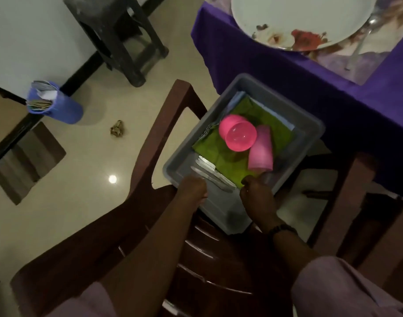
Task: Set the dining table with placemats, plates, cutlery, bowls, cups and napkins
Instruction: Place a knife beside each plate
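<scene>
Here, tub (310,120) parked on chair (164,124) beside table (287,72), handy supply. Left hand (192,188) clenched around cutlery (215,175); right hand (255,191) pinching green napkin (221,154).

Dim, soft, slightly blurred throughout. Ceiling-light glare spot on floor (112,178). Deep shadow over chair (164,225) and forearms. Wide-angle bending at edges.

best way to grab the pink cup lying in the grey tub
Judging from its pose, take the pink cup around its side wall, coming down from above. It lies tipped over on the green cloth with its wider mouth end toward the near wall of the grey tub. The pink bowl sits against its left side, so close the hand from the right.
</scene>
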